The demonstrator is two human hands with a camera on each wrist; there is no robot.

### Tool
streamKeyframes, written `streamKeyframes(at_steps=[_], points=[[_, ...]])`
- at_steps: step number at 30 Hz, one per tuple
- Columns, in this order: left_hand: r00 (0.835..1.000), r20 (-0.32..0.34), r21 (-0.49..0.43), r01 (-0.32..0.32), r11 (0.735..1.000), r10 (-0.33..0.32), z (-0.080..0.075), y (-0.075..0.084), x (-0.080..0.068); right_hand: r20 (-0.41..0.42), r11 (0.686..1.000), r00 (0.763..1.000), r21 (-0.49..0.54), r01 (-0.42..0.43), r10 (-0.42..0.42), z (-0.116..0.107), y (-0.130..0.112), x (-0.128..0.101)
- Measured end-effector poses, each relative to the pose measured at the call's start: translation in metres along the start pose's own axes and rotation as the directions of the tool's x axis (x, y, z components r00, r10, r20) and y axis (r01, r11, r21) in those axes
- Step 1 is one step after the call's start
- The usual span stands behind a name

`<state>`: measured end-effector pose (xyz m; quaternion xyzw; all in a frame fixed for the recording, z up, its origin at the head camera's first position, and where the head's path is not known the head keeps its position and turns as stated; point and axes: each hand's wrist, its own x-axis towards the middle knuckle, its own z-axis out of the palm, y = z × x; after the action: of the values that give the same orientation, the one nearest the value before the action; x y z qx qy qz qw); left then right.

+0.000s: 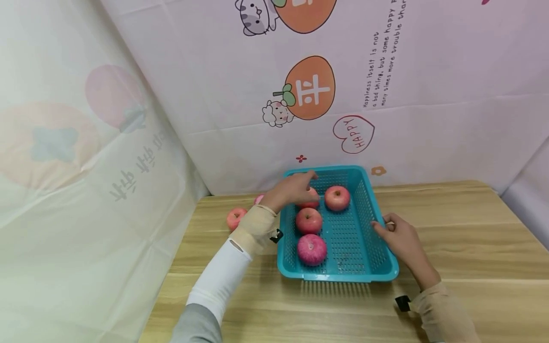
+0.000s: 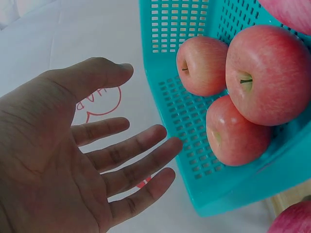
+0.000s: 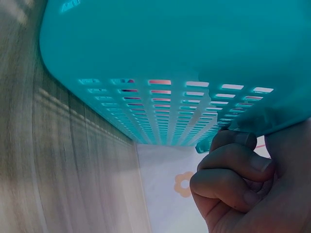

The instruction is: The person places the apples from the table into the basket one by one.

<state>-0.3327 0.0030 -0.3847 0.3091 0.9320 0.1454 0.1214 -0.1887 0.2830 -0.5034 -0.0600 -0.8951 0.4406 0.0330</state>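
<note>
Apples are held in a teal basket (image 1: 377, 228) on the wooden table (image 1: 472, 247): four can be counted from the head view, the nearest (image 1: 311, 249) and the next (image 1: 309, 220) lying just under the left forearm's side, a third (image 1: 337, 197) beyond them, and a fourth (image 1: 310, 199) largely covered by the left hand (image 1: 291, 190). That hand is seen above the far left part of the basket with its fingers (image 2: 131, 162) spread and straight, nothing being gripped. Two more apples are left outside on the table behind the left wrist, one (image 1: 235, 218) plainly shown, the other (image 1: 259, 198) mostly hidden (only a pink edge is visible). The right hand (image 1: 401, 238) is set against the basket's right wall, its fingers (image 3: 228, 170) curled beneath the rim; the thumb cannot be made out
</note>
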Motion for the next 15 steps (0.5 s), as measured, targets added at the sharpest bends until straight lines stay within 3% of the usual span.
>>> streamKeyframes(at_steps=[7,15], points=[[0.999,-0.016,0.075,-0.034,0.997,0.035,-0.002,-0.002,-0.009,0.001,1.000,1.000,0.002,-0.005,0.005,0.000,0.002,0.000],[0.999,-0.037,-0.004,-0.030,1.000,0.030,-0.003,-0.012,-0.023,-0.001,1.000,1.000,0.012,0.004,-0.004,0.000,0.002,0.001]])
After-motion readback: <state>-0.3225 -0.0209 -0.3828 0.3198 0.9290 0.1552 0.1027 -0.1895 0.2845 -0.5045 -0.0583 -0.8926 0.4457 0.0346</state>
